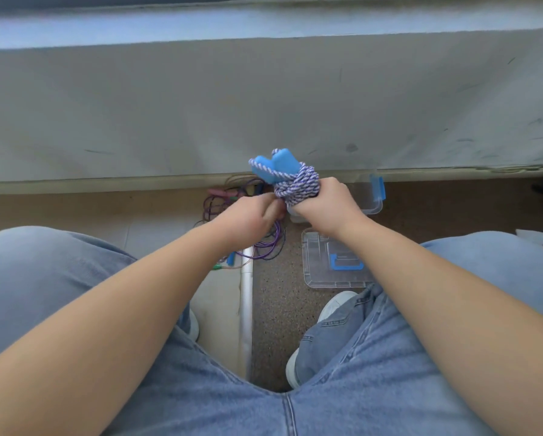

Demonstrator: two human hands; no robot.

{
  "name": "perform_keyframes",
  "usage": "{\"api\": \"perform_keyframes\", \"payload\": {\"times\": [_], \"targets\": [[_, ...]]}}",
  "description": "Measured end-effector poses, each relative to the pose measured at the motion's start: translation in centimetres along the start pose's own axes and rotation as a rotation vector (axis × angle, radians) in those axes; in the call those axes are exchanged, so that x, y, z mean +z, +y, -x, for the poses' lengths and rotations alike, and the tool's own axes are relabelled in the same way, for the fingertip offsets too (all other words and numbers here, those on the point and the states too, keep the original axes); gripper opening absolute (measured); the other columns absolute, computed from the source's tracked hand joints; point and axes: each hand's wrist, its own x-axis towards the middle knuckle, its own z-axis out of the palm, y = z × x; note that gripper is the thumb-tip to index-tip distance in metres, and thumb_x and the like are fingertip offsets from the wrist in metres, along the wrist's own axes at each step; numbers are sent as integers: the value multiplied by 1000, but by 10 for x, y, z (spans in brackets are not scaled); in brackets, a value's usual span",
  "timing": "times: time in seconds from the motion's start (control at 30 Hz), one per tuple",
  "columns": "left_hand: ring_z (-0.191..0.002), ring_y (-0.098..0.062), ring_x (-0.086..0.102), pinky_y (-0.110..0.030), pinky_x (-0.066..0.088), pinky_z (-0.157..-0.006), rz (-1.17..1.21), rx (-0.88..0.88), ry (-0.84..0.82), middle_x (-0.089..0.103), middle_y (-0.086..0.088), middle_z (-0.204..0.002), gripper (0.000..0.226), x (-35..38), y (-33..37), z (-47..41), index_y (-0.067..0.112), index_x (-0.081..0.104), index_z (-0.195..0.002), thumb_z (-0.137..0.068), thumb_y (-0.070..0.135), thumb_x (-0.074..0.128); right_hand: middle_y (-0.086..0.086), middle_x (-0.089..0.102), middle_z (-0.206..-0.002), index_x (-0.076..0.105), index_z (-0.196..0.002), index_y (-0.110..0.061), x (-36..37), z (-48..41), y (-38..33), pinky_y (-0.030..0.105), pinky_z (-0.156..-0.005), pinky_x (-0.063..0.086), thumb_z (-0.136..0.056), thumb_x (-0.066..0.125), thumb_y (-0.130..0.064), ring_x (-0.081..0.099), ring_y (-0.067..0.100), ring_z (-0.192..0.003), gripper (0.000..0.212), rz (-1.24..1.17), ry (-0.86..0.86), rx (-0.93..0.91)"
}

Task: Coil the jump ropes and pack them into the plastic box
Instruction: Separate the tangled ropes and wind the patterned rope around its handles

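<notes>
1. Support surface. The floor (281,309) carries all items. A grey wall (263,105) runs along its far edge. The person is seated; legs in jeans (358,388) flank the work area.

2. Lid. The clear lid (319,265), with a blue grip, lies flat on the floor, to the right of centre, on the near side of the box.

3. Container. The plastic box (372,204) stands at the far edge of the floor against the wall base. It is open, and its blue latch is visible. The right hand covers most of it, so its contents cannot be determined.

4. Remaining stock. The loose jump ropes (265,243), thin purple cord with coloured handles, lie uncoiled at the far edge, left of the box.

5. Work item. The braided jump rope (296,185) is wound tightly round its two blue handles (274,168) and held above the floor. The long axis of the bundle tilts up and to the left.

6. Hands. The right hand (326,206) is closed round the lower end of the bundle. The left hand (251,215) has curled fingers that appear to pinch the rope tail at the lower left of the bundle.

7. Governing relation. The box lies directly below and just beyond the right hand, which is the nearer hand. Judgement: secure the tail, then lower the bundle forward and down.
</notes>
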Motion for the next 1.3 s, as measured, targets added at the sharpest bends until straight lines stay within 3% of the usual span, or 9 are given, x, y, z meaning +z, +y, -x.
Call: {"api": "perform_keyframes", "payload": {"times": [0.2,0.4,0.6,0.77,0.83,0.97,1.1,1.17,1.3], "targets": [[-68,-25,51,-33,36,-56,-612,298,25,46,3,-69,38,-9,2,4,24,43,-79,-101,53,35,19,69,-107,67,-106,-10,9,-7,13,32,-73,43,-86,57,-35,64,41,-98,34,481,-89,90],[-47,-23,36,-26,28,-40,-590,629,365,38,1,-54,59,-31,-5,0,16,45,-51,-95,55,46,4,58,-84,56,-91,-21,13,5,2,31,-64,41,-88,54,-29,56,30,-77,10,664,-314,-204],[-56,-12,45,-28,38,-53,-95,219,468,48,8,-63,49,-24,2,2,19,50,-67,-71,65,66,3,62,-76,50,-71,-28,5,9,-2,32,-60,48,-80,57,-22,60,28,-74,14,514,-340,-283],[-88,-15,66,-36,60,-72,471,-428,-80,68,3,-94,54,-30,0,2,28,64,-98,-67,71,72,5,66,-85,48,-82,-27,11,8,1,32,-66,40,-81,60,-27,62,34,-82,12,568,-242,-388],[-96,-20,68,-42,62,-74,611,-497,-236,69,-1,-107,51,-30,-2,3,31,67,-106,-74,71,67,3,64,-85,48,-85,-25,12,8,-1,33,-66,41,-82,61,-28,62,34,-82,14,615,-217,-393],[-77,-18,63,-27,54,-58,616,-520,-88,66,-4,-92,33,-25,3,-2,26,70,-99,-84,55,65,2,62,-97,53,-104,-24,14,4,0,36,-68,44,-84,60,-32,64,34,-91,22,655,-186,-305],[-72,-16,60,-25,51,-56,656,-611,-59,64,-1,-86,29,-18,4,-1,24,69,-99,-85,50,68,6,49,-132,23,-156,-24,9,3,3,46,-95,46,-80,67,-32,48,29,-126,89,620,-346,-258],[-74,-17,61,-24,51,-55,680,-674,-7,65,-2,-88,32,-15,2,-1,23,67,-103,-86,50,67,3,41,-146,9,-161,-25,3,7,0,49,-109,38,-79,71,-37,37,23,-138,103,478,-422,-250],[-72,-19,60,-23,48,-47,818,-801,-8,66,-7,-96,23,-13,0,-4,19,66,-107,-92,35,58,6,55,-147,51,-147,-12,10,16,-9,30,-113,35,-94,68,-34,47,17,-137,60,147,-216,-337]]}}
